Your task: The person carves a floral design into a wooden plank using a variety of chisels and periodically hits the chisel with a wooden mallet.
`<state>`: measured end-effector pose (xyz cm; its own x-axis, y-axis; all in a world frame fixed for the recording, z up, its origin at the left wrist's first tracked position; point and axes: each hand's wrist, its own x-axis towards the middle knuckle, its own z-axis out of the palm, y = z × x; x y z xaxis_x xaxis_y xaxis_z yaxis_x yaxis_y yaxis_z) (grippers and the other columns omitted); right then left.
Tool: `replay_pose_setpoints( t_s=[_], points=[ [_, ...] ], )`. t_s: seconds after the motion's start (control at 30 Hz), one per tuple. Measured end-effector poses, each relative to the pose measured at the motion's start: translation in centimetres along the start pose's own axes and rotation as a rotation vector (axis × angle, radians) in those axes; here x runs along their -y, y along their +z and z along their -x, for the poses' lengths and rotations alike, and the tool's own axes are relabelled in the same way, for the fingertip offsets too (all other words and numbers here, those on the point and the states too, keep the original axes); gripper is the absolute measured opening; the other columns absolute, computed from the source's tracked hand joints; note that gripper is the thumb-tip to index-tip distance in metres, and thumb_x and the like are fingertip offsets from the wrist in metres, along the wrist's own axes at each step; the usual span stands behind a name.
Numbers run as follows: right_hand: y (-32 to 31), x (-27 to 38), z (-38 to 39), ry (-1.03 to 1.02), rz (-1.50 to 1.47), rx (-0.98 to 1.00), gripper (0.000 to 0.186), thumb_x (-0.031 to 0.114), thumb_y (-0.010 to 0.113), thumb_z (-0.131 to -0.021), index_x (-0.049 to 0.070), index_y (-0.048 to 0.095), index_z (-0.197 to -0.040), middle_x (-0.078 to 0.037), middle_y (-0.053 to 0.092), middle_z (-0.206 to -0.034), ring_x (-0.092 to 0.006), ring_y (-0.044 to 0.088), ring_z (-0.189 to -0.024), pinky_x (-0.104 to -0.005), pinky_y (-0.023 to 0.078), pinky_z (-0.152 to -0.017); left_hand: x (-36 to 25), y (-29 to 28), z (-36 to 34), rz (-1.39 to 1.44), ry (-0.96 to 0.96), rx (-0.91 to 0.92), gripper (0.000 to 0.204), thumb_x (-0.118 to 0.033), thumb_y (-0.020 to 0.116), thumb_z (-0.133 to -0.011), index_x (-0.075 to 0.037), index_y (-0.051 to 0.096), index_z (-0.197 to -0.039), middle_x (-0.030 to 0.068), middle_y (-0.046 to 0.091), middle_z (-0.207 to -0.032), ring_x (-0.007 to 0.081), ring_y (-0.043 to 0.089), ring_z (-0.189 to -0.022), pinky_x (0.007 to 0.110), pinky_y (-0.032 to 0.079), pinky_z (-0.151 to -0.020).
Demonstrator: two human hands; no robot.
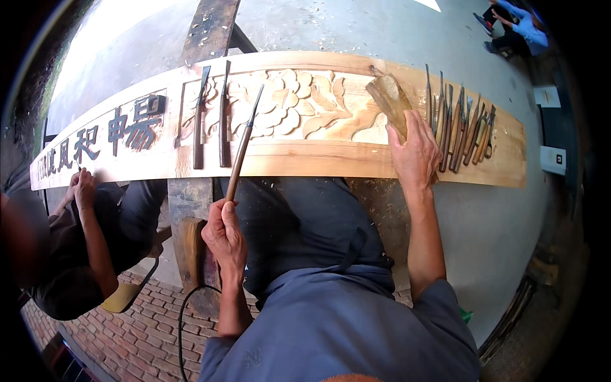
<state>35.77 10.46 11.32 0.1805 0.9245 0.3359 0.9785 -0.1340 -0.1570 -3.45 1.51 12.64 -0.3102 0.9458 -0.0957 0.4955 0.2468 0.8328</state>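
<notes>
My left hand [224,237] is closed round the lower wooden handle of a carving chisel [240,156], whose narrow metal blade points up and away over the board. My right hand [417,153] rests at the right part of the board, its thumb and fingers around a worn wooden mallet [388,99]; the palm hides part of it. Under both lies a long pale wooden board [280,156], carved with flowers and leaves [280,108] in relief. Two more chisels [198,121] [224,121] lie across the carving, left of the held one.
Several carving tools [461,130] lie in a row right of my right hand. Dark raised characters [118,130] fill the board's left part, where a co-worker's hands [81,188] work. A wooden beam [209,28] supports the board. Another person [522,28] sits far right.
</notes>
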Motion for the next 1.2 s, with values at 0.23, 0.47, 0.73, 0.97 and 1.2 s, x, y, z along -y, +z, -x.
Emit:
replay_pose_setpoints(
  t_s=[0.23, 0.47, 0.73, 0.97, 1.2],
  points=[
    [3.3, -0.1, -1.3, 0.071, 0.031, 0.103, 0.07, 0.028, 0.09, -0.094, 0.002, 0.064, -0.154, -0.02, 0.067, -0.158, -0.0382, 0.067, -0.14, -0.0462, 0.056, -0.115, -0.5, 8.5, -7.7, -0.087, 0.265, -0.148, 0.029, -0.028, 0.064, -0.119, -0.004, 0.073, -0.105, 0.0105, 0.054, -0.064, 0.0197, 0.051, -0.054, 0.037, 0.043, -0.055],
    [6.1, 0.9, -0.6, 0.045, 0.078, -0.055, 0.075, 0.015, 0.087, -0.095, 0.002, 0.057, -0.163, -0.023, 0.065, -0.157, -0.0464, 0.066, -0.14, -0.0524, 0.053, -0.116, -0.2, 11.9, -11.6, -0.155, 0.257, -0.102, 0.04, -0.032, 0.059, -0.122, 0.001, 0.071, -0.104, -0.0037, 0.05, -0.063, 0.005, 0.04, -0.059, 0.027, 0.029, -0.056],
    [6.5, 0.5, -1.0, 0.018, 0.128, -0.038, 0.064, 0.015, 0.086, -0.1, -0.004, 0.061, -0.156, -0.026, 0.068, -0.153, -0.0461, 0.069, -0.138, -0.0521, 0.056, -0.114, -1.2, 11.5, -11.2, -0.248, 0.203, -0.116, 0.053, -0.042, 0.054, -0.122, 0.002, 0.077, -0.102, -0.0001, 0.055, -0.058, 0.0088, 0.05, -0.051, 0.028, 0.041, -0.052],
    [6.7, 0.5, -0.8, 0.003, 0.055, -0.06, 0.07, 0.009, 0.086, -0.094, 0.0, 0.06, -0.158, -0.023, 0.067, -0.153, -0.0468, 0.069, -0.136, -0.0539, 0.055, -0.113, -0.1, 11.6, -11.1, -0.152, 0.172, -0.071, 0.037, -0.03, 0.061, -0.12, 0.001, 0.076, -0.104, 0.0073, 0.066, -0.075, 0.0162, 0.058, -0.061, 0.032, 0.045, -0.059],
    [5.0, -0.1, -0.5, 0.003, -0.051, -0.107, 0.082, 0.009, 0.094, -0.084, 0.011, 0.062, -0.16, -0.02, 0.067, -0.153, -0.0427, 0.073, -0.126, -0.0493, 0.061, -0.101, -0.8, 12.5, -11.8, -0.089, 0.261, -0.074, 0.039, -0.032, 0.057, -0.122, 0.001, 0.071, -0.107, -0.0004, 0.048, -0.069, 0.0086, 0.041, -0.065, 0.032, 0.032, -0.058]
  ],
)
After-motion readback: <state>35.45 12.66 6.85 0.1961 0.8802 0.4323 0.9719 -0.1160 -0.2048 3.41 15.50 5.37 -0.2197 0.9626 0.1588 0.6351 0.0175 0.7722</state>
